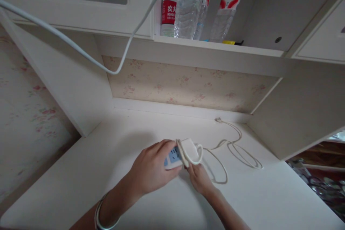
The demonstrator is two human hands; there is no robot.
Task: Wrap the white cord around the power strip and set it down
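Note:
My left hand (155,167) is wrapped around one end of a white power strip (174,155) with blue socket faces, held above the white desktop. Several turns of its white cord (198,154) loop around the strip's other end. There my right hand (199,176) is closed, its fingers against the cord and the underside of the strip. Whether they pinch the cord alone or the strip too is partly hidden. From the strip the loose cord trails right in curves over the desk.
A white desktop (129,125) stretches under my hands, with side panels left and right. Overhead, an open shelf (221,46) holds several plastic bottles (188,7). A thick pale cable (81,50) hangs across the upper left, in front of the cabinet.

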